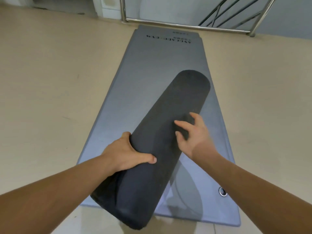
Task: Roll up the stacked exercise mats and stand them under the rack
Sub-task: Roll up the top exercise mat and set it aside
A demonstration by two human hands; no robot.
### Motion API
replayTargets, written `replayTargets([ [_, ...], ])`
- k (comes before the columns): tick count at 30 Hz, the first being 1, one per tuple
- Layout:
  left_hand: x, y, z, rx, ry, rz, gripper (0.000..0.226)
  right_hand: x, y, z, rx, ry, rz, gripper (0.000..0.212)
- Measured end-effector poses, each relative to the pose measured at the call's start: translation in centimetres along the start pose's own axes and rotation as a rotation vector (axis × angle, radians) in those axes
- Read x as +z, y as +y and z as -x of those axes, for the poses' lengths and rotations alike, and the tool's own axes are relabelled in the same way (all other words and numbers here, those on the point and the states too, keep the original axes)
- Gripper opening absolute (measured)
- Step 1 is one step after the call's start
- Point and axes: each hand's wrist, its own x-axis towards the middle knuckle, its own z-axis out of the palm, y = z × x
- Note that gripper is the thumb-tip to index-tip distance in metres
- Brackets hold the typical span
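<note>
A dark grey rolled mat (pixel 162 135) is lifted above the floor, slanting from near left to far right. My left hand (pixel 130 154) grips its left side, fingers under the roll and thumb on top. My right hand (pixel 192 134) hovers at the roll's right side with fingers spread and blurred; whether it touches the roll I cannot tell. Beneath lies a flat blue-grey mat (pixel 152 68) with dark lettering at its far end, stretched along the floor towards a metal rack (pixel 185 26).
The rack's steel legs and low bar (pixel 124 9) stand at the far end by the wall, with diagonal bars at the right. Beige floor (pixel 50 81) lies on both sides of the mat. A metal eyelet (pixel 222 191) sits in the flat mat's near right corner.
</note>
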Motion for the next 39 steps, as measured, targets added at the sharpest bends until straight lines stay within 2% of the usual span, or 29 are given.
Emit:
replayTargets([
  [1, 0.1, -0.4, -0.1, -0.009, 0.002, 0.062, 0.104, 0.8, -0.8, 0.9, -0.023, 0.011, -0.016, 0.05],
  [2, 0.0, -0.7, -0.1, -0.009, -0.008, 0.132, 0.102, 1.6, -1.7, 1.8, -0.027, -0.043, -0.012, 0.068],
  [3, -0.1, -1.3, 0.0, 0.001, -0.028, 0.205, 0.099, 2.2, -2.6, 2.7, -0.008, -0.146, 0.024, 0.084],
  [5, -0.5, -2.9, 0.7, 0.044, -0.082, 0.322, 0.087, 2.8, -3.3, 3.7, 0.04, -0.293, 0.062, 0.1],
  [8, -0.9, -6.7, 2.0, 0.069, -0.119, 0.389, 0.073, 2.3, -2.9, 4.2, 0.1, -0.307, -0.035, 0.101],
  [12, -1.3, -8.8, 1.6, -0.002, -0.209, 0.433, 0.063, 2.5, -2.5, 4.9, 0.148, -0.33, -0.141, 0.099],
  [14, -1.4, -9.2, 1.0, -0.014, -0.255, 0.42, 0.064, 2.9, -2.9, 5.4, 0.266, -0.316, -0.238, 0.108],
  [16, -1.6, -9.6, 0.8, -0.017, -0.261, 0.42, 0.053, 3.6, -3.6, 6.3, 0.397, -0.347, -0.354, 0.113],
  [18, -1.9, -9.7, 0.8, -0.033, -0.253, 0.425, 0.047, 4.3, -4.2, 7.4, 0.424, -0.375, -0.433, 0.112],
  [22, -1.8, -10.5, 0.3, -0.036, -0.267, 0.39, 0.077, 5.2, -4.8, 7.8, 0.434, -0.342, -0.475, 0.13],
  [24, -1.6, -10.4, 0.2, -0.029, -0.258, 0.407, 0.077, 5.1, -4.7, 7.8, 0.435, -0.322, -0.487, 0.131],
  [28, -0.6, -9.7, 1.2, -0.018, -0.177, 0.501, 0.062, 5.3, -4.6, 7.1, 0.436, -0.31, -0.5, 0.133],
  [35, 1.0, -7.6, 3.7, -0.022, -0.202, 0.569, 0.09, 4.2, -4.6, 4.0, 0.32, -0.333, -0.421, 0.136],
  [37, 1.5, -7.3, 3.9, -0.055, -0.165, 0.605, 0.09, 3.9, -4.5, 3.6, 0.291, -0.357, -0.389, 0.131],
  [39, 1.8, -7.6, 3.9, -0.086, -0.133, 0.646, 0.1, 3.9, -3.8, 3.4, 0.24, -0.325, -0.395, 0.109],
])
